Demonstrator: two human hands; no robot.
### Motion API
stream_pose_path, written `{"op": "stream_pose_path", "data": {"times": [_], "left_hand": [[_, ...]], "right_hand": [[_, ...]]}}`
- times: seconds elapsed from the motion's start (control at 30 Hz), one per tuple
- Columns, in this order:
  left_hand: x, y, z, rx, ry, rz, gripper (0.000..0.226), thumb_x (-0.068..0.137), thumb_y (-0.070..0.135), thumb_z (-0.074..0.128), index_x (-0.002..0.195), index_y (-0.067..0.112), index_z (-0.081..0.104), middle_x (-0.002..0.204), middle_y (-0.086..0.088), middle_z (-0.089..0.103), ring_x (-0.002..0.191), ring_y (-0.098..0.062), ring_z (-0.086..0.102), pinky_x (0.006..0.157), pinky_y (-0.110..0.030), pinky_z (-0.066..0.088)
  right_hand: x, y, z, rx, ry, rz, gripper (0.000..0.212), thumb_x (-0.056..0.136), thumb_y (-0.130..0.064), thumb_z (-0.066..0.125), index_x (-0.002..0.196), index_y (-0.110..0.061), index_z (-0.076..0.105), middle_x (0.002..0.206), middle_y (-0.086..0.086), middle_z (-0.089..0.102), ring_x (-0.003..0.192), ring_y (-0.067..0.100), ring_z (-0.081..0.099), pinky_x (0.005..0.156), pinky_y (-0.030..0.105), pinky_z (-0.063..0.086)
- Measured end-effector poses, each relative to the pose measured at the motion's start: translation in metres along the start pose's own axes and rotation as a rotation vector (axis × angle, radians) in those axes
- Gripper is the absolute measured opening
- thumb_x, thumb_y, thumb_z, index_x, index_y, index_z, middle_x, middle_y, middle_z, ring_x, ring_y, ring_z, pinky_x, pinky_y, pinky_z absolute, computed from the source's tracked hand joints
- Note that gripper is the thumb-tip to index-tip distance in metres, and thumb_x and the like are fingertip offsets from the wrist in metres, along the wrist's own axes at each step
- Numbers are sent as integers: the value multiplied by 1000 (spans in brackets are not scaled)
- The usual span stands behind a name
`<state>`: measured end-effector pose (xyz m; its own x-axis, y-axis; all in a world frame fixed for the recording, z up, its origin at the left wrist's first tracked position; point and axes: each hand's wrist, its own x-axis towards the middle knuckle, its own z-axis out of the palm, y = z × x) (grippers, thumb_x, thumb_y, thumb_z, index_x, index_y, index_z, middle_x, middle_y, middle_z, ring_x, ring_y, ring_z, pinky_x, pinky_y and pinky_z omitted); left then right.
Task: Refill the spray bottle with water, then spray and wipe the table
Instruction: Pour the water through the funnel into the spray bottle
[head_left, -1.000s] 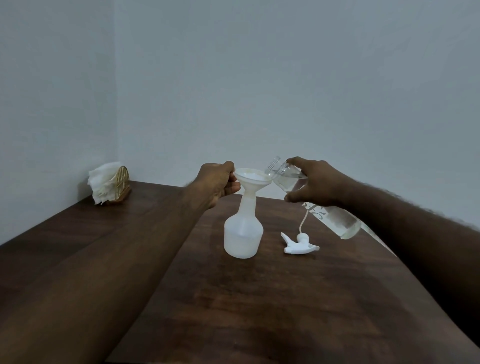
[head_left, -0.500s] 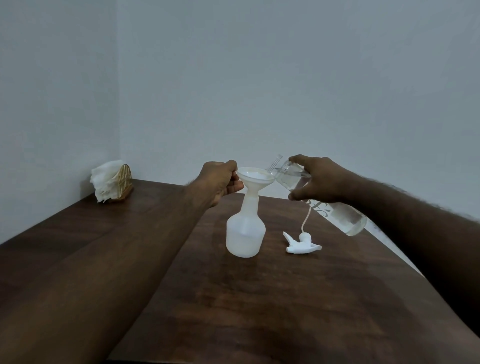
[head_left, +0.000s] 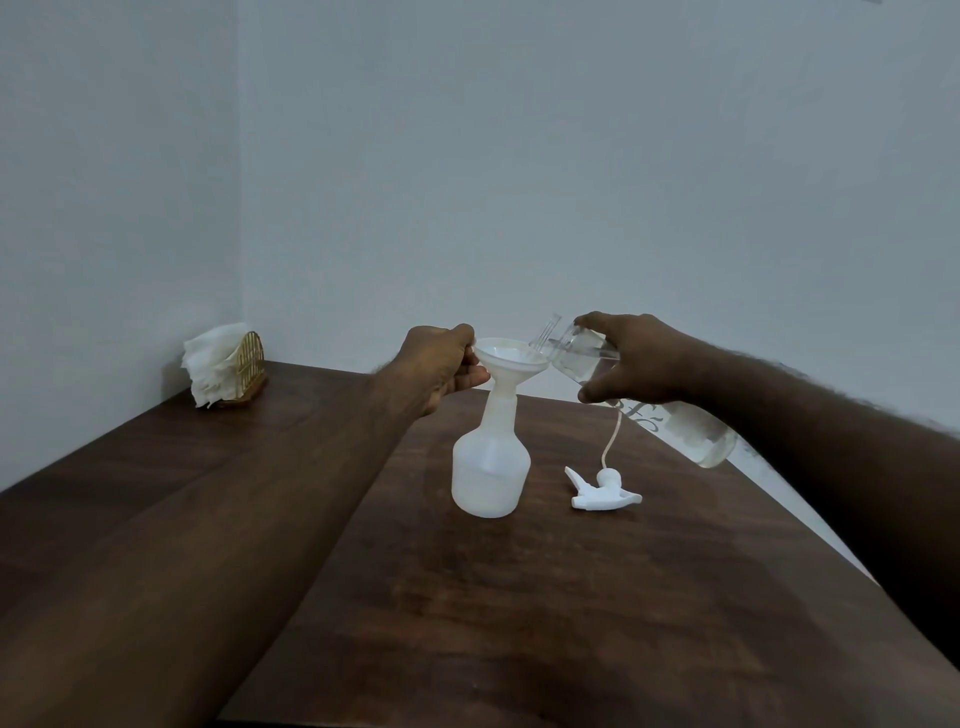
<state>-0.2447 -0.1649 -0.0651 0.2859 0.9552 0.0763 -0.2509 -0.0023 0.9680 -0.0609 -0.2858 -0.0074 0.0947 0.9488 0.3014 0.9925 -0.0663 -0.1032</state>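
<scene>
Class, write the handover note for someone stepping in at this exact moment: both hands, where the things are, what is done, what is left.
Left hand: grips the rim of the white funnel, which sits in the neck of the spray bottle.
Right hand: holds the clear water bottle tilted, mouth at the funnel rim.
Spray bottle stands mid-table, partly filled by the look of it. Its trigger head lies on the table to its right, tube attached. Napkins in their holder sit at the far left corner.
Done: head off, funnel in.
Left: finish filling, remove funnel, refit head, spray, wipe.
</scene>
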Motion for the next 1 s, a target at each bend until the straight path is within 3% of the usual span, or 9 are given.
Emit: {"op": "stream_pose_path", "data": {"times": [0.2, 0.4, 0.73, 1.0], "left_hand": [[0, 0, 1, 7, -1, 4, 16, 89, 3, 52, 74, 2, 54, 71, -9, 51, 60, -20, 56, 60, -26, 60], [2, -1, -1, 13, -5, 12, 13, 88, 3, 52, 76, 1, 54, 71, -10, 51, 60, -20, 55, 55, -24, 59], [0, 1, -1, 42, 2, 12, 8, 89, 4, 51, 84, -1, 56, 73, -11, 52, 61, -20, 56, 56, -25, 60], [1, 0, 0, 51, 10, 5, 10, 88, 4, 52, 80, -1, 56, 73, -12, 53, 60, -21, 57, 51, -24, 57]], "right_hand": [[0, -1, 0, -12, 1, -9, 84, 72, -28, 84, 145, -24, 42, 105, -1, 56, 97, 24, 61, 85, 37, 55], [0, -3, -1, -23, -4, -9, 84, 72, -27, 84, 145, -25, 42, 110, 4, 62, 97, 26, 64, 85, 39, 55], [0, -4, -2, -52, -1, -33, 83, 72, -27, 83, 145, -24, 42, 103, -2, 55, 95, 22, 59, 85, 35, 53], [-1, -4, -2, -54, -1, -40, 83, 73, -27, 83, 145, -23, 42, 113, 2, 59, 100, 23, 58, 86, 36, 53]]}}
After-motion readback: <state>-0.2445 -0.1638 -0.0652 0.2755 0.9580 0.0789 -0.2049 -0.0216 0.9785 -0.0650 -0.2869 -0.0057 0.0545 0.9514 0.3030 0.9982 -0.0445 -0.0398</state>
